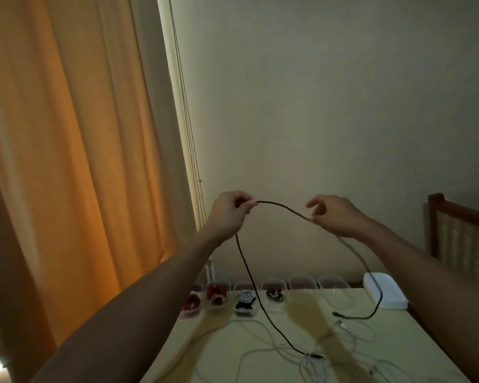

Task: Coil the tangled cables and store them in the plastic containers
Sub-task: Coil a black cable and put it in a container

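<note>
A: How will the thin black cable handle?
B: Light and limp, I judge; grip near an end. The left hand and right hand each pinch it aloft, its ends trailing to the pale glossy desk below them.
A: Around?
B: Clear plastic containers beneath the hands; an orange curtain beyond the left.

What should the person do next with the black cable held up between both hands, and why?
Probably bring the right hand over to the left hand to lay a first loop. Both pinch the black cable with a short arc between them, and both its tails hang loose down to the table, so it looks ready to coil.
</note>
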`<control>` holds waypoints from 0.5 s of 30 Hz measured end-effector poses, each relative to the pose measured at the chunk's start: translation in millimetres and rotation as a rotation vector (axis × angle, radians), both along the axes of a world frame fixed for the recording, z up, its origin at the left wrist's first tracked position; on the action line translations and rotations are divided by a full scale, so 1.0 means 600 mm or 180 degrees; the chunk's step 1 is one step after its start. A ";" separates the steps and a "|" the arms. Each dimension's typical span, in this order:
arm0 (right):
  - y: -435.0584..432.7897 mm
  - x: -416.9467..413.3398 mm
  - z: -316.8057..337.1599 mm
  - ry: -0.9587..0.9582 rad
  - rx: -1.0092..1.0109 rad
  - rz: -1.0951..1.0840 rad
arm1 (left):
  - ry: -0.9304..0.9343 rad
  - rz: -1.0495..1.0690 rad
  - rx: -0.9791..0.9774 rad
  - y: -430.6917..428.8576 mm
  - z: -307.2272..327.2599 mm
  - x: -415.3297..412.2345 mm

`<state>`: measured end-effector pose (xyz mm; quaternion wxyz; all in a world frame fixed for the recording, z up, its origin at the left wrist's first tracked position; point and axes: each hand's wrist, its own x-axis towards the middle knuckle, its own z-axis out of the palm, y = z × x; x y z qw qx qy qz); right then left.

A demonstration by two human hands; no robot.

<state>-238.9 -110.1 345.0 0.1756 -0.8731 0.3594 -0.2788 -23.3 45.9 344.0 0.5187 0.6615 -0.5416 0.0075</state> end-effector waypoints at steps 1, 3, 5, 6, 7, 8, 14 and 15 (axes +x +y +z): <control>0.016 0.013 0.002 -0.0108 0.0176 0.0250 | -0.0123 0.0004 0.0018 -0.008 0.006 -0.009; 0.048 0.044 -0.001 -0.0432 0.0623 0.0736 | -0.0259 0.0009 0.0055 -0.024 0.016 -0.024; 0.065 0.064 -0.006 -0.0721 0.0995 0.0934 | -0.0253 0.0021 0.0061 -0.036 0.025 -0.032; 0.066 0.069 -0.006 -0.0925 0.1147 0.0934 | -0.0194 0.0014 0.0057 -0.038 0.028 -0.032; 0.063 0.072 -0.006 -0.1156 0.1253 0.0871 | -0.0123 -0.0016 0.0090 -0.039 0.030 -0.031; 0.056 0.074 -0.003 -0.1357 0.1241 0.0730 | -0.0054 -0.0081 0.0170 -0.038 0.029 -0.028; -0.027 0.032 0.066 -0.2837 0.0781 -0.0352 | 0.0192 -0.0446 0.0731 -0.001 -0.029 0.034; -0.040 0.012 0.077 -0.2993 0.0718 -0.0603 | 0.0315 -0.0373 0.0687 0.008 -0.039 0.052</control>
